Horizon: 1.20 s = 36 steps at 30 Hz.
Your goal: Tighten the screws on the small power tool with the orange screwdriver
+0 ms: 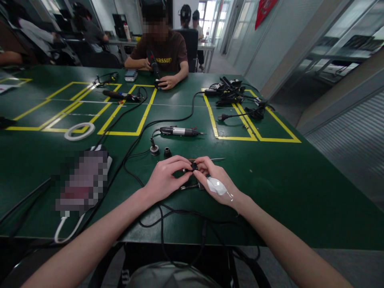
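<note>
**Two hands meet over a small black part**

Both hands are low over the green tabletop [285, 188], fingertips drawn together. The left hand [166, 178] and the right hand [214, 178] pinch a small black part [194, 166] between them, just above the tabletop near its front edge. A white patch [216, 186] sits on the back of the right hand. Just beyond lie two small black fittings [160, 150], and farther back an electric screwdriver [178, 131] with its cable. A roll of white tape [79, 131] rests well to the left. Across the tabletop, another person's hand [168, 82] holds a similar tool upright.
</note>
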Motion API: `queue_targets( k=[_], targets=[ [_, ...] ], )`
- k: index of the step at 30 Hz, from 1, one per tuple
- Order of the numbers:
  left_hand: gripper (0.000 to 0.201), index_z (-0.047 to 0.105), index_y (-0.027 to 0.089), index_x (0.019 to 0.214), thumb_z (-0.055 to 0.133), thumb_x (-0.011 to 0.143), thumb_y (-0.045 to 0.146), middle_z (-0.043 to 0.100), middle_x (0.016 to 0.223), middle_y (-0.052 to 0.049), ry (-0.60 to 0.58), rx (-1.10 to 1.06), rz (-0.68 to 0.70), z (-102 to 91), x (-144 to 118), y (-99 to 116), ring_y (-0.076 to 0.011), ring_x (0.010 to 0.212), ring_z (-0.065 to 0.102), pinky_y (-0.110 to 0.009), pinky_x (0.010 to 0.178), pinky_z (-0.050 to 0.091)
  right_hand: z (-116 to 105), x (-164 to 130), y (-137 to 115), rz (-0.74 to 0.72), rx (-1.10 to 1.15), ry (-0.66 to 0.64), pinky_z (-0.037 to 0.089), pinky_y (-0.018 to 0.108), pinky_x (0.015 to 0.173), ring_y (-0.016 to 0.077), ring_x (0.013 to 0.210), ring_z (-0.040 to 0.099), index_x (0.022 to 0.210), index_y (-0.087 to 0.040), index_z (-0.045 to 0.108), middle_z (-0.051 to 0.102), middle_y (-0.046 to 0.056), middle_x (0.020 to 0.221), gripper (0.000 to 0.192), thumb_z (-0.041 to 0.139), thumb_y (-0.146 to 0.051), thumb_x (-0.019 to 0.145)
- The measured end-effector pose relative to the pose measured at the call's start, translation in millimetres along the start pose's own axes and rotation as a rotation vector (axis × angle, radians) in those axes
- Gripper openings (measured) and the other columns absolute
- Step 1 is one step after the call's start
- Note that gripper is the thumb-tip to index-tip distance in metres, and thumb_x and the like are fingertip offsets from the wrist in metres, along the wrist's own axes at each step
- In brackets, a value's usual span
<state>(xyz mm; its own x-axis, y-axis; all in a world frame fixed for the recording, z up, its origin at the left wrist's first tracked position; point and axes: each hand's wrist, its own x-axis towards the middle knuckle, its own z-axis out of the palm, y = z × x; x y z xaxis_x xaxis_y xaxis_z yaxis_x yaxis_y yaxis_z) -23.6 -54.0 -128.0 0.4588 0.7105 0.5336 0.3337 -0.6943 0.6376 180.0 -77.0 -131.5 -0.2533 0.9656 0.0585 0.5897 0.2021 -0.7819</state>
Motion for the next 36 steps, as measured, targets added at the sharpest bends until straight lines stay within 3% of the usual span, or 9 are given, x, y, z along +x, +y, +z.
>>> queue_targets(
  k=[7, 19, 28, 36],
  targets=[
    [0.009, 0.078, 0.015, 0.079, 0.072, 0.084, 0.012, 0.076, 0.090, -0.005, -0.028, -0.152, -0.135, 0.0, 2, -2, -0.0110, 0.074, 0.072, -0.020, 0.069, 0.063, -1, 1, -1, -0.018, -0.049, -0.026, 0.052, 0.031, 0.070, 0.0198, 0.073, 0.070, 0.113, -0.023, 0.057, 0.074, 0.002, 0.085, 0.019, 0.059, -0.026, 0.095],
    [0.009, 0.078, 0.014, 0.081, 0.070, 0.082, 0.011, 0.076, 0.087, -0.006, 0.035, -0.219, -0.150, 4.2, -1, -2, -0.0129, 0.078, 0.073, -0.020, 0.070, 0.063, -3, 0, -7, 0.012, -0.102, -0.082, 0.049, 0.032, 0.073, 0.0209, 0.077, 0.069, 0.116, -0.021, 0.055, 0.073, 0.004, 0.089, 0.021, 0.055, -0.028, 0.097],
    [0.008, 0.078, 0.014, 0.077, 0.071, 0.080, 0.012, 0.074, 0.082, -0.004, 0.087, -0.206, -0.206, 9.9, -2, 1, -0.0109, 0.074, 0.070, -0.017, 0.066, 0.059, -3, 0, -8, 0.024, -0.074, -0.080, 0.049, 0.032, 0.072, 0.0205, 0.074, 0.068, 0.113, -0.022, 0.055, 0.072, 0.004, 0.088, 0.019, 0.055, -0.028, 0.095],
    [0.006, 0.073, 0.014, 0.072, 0.070, 0.076, 0.011, 0.072, 0.078, -0.003, 0.052, -0.151, -0.251, 14.6, -2, 0, -0.0118, 0.070, 0.068, -0.022, 0.069, 0.057, -2, 2, -5, 0.028, -0.077, -0.053, 0.049, 0.032, 0.073, 0.0210, 0.077, 0.069, 0.110, -0.022, 0.057, 0.073, 0.003, 0.087, 0.017, 0.058, -0.027, 0.093]
  ],
)
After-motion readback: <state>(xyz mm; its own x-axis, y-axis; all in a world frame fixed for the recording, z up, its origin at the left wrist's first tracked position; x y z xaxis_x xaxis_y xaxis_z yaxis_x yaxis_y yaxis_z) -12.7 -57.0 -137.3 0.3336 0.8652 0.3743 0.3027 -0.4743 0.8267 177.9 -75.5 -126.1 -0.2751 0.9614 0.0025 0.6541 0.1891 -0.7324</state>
